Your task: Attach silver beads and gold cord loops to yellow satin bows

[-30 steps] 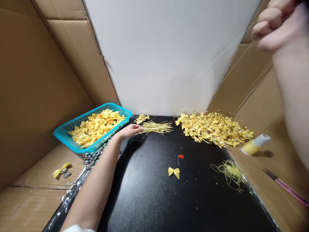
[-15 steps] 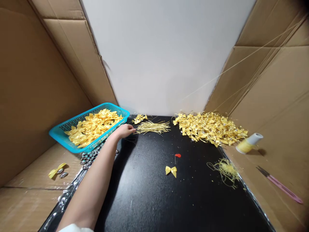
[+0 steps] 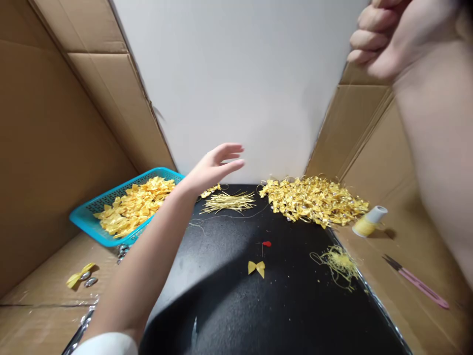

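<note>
My left hand (image 3: pixel 221 165) is raised over the back of the black table, fingers stretched out and apart, holding nothing visible. Below it lie a bundle of gold wire ties (image 3: pixel 229 202) and a few finished bows (image 3: pixel 211 191), partly covered by my wrist. At the upper right, close to the camera, my right hand (image 3: pixel 388 42) is closed with curled fingers. Whatever it grips is cut off or hidden, and the arm is blurred. A single yellow ribbon bow (image 3: pixel 256 267) rests mid-table, with a needle (image 3: pixel 262 250) and a red piece (image 3: pixel 266 243) just behind it.
A turquoise basket (image 3: pixel 88 224) of yellow bows stands left, dark shiny beads (image 3: pixel 122 251) beside it. A heap of gold bows (image 3: pixel 314 199) lies back right. Near the right edge are tangled thread (image 3: pixel 338 264), a thread spool (image 3: pixel 369 221) and pink-handled snips (image 3: pixel 417 283). Cardboard walls flank both sides.
My left hand has lifted off the wire ties, moved right and opened. My right hand has come into view, raised at the upper right. A thin thread now lies across the table in front of the ties.
</note>
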### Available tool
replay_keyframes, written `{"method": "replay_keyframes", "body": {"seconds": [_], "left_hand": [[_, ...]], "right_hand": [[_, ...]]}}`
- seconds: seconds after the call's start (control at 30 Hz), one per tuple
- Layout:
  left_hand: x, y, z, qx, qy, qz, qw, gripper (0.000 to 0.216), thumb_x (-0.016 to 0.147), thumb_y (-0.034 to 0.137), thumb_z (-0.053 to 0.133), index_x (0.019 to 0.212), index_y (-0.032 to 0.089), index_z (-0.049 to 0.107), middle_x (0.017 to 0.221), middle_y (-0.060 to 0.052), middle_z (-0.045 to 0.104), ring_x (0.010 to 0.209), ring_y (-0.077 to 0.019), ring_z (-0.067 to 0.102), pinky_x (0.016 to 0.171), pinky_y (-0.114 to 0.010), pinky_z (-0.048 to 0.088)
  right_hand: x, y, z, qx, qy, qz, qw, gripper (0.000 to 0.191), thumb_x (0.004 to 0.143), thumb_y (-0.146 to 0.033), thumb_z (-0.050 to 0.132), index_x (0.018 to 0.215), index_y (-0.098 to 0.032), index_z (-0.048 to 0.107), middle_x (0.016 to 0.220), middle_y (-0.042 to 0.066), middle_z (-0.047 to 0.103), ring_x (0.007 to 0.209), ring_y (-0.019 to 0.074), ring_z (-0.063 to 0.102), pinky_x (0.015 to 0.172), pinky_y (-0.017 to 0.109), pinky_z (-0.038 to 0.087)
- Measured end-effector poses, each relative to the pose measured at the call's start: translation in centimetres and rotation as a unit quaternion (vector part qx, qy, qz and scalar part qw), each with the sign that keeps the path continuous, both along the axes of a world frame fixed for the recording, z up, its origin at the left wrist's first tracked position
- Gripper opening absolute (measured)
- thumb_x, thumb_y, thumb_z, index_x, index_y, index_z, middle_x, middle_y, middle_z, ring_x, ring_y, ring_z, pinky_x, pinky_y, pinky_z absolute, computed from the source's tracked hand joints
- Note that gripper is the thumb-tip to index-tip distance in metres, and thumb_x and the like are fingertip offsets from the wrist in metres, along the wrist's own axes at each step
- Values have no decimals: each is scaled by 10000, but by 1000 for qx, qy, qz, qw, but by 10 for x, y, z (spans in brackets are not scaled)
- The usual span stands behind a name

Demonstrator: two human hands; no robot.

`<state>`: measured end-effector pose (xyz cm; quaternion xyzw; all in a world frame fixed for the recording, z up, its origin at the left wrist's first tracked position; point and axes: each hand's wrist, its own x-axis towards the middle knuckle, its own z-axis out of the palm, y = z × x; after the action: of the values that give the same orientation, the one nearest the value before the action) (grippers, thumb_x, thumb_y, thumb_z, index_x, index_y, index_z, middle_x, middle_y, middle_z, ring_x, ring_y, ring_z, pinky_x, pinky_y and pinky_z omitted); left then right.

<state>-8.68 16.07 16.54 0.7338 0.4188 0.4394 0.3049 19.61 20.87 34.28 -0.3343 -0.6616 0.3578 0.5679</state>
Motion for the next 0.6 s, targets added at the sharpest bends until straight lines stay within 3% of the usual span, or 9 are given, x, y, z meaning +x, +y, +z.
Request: {"method": "replay_keyframes", "body": {"seconds": [0.13, 0.2, 0.27, 0.33, 0.43, 0.5, 0.6], "left_hand": [[77, 25, 24, -13, -6, -125, 992, 482, 843, 391, 609, 1248, 154, 497, 1306, -116, 575, 1161, -180, 561, 971, -303, 458], [102, 34, 30, -44, 35, -173, 983, 299, 906, 392, 527, 1052, 135, 571, 970, -85, 650, 854, -139, 611, 777, -280, 482], [110, 39, 35, -59, 51, -177, 981, 303, 960, 371, 428, 799, 142, 545, 655, -5, 501, 577, -80, 482, 595, -250, 398], [102, 44, 42, -63, 29, -134, 988, 350, 976, 339, 388, 679, 162, 439, 574, 40, 327, 481, -43, 334, 522, -228, 290], [71, 50, 63, -60, -19, -18, 998, 274, 937, 283, 410, 692, 158, 410, 577, 57, 266, 459, -14, 263, 509, -199, 224], [46, 50, 88, -58, -10, 66, 996, 235, 918, 275, 354, 802, 114, 480, 613, 55, 298, 490, -4, 344, 551, -182, 236], [11, 42, 139, -4, 94, 162, 982, 517, 914, 237, 40, 1098, -4, 459, 840, 14, 444, 759, -76, 566, 673, -242, 233]], "right_hand": [[-17, -4, -1, 7, -1, 41, 999, 260, 929, -199, 115, 736, -159, -54, 455, -66, 110, 347, -9, 134, 419, 227, 55], [-16, 0, -4, 5, -8, 64, 998, 261, 919, -218, 122, 742, -159, -61, 456, -73, 115, 351, -27, 146, 428, 227, 59], [-12, 6, -8, -3, -17, 73, 997, 227, 885, -232, 107, 780, -153, -78, 458, -77, 107, 365, -65, 158, 448, 249, 63], [-7, 15, -14, -14, -24, 71, 997, 193, 851, -236, 83, 816, -141, -82, 456, -78, 96, 388, -89, 150, 459, 294, 74], [-5, 29, -30, -31, -24, 78, 996, 218, 861, -243, 71, 758, -140, -92, 445, -83, 102, 395, -90, 139, 462, 309, 77], [-10, 39, -44, -51, -32, 96, 994, 316, 901, -246, 82, 626, -152, -44, 435, -95, 121, 372, -78, 142, 462, 270, 63], [-29, 48, -71, -95, -51, 146, 983, 455, 983, -257, 197, 537, -167, 202, 426, -115, 142, 339, -27, 128, 433, 187, 65]]}}
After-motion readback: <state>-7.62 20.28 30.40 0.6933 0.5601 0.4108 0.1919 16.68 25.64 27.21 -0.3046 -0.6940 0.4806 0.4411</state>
